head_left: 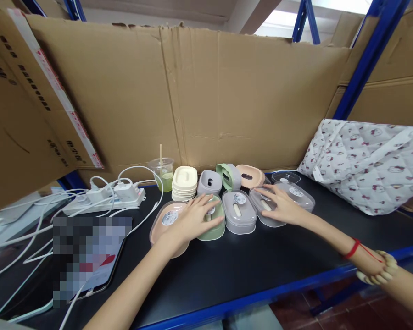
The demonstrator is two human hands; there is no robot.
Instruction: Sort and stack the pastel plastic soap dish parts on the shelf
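Note:
My left hand (189, 220) lies with fingers stretched over a green lidded plastic box (212, 234), its wrist side above a peach one (161, 227). My right hand (284, 206) spreads its fingers and thumb across a grey lidded box (273, 223), partly hiding it. Between the hands sits another grey box (240, 220) with a round label and a pale oblong piece on its lid. Beyond my right hand is a further clear-lidded box (304, 197). Behind the row stand a grey lid piece (209, 187), a green-and-grey box on its side (231, 178) and a peach lid (249, 176).
A stack of cream lids (185, 183) stands beside a cup of green drink (165, 178). Left are a power strip (105, 201), white cables and a phone-like screen (99, 256). Cardboard (244, 101) walls the back; a patterned bag (368, 165) lies right. A blue edge (261, 293) bounds the table.

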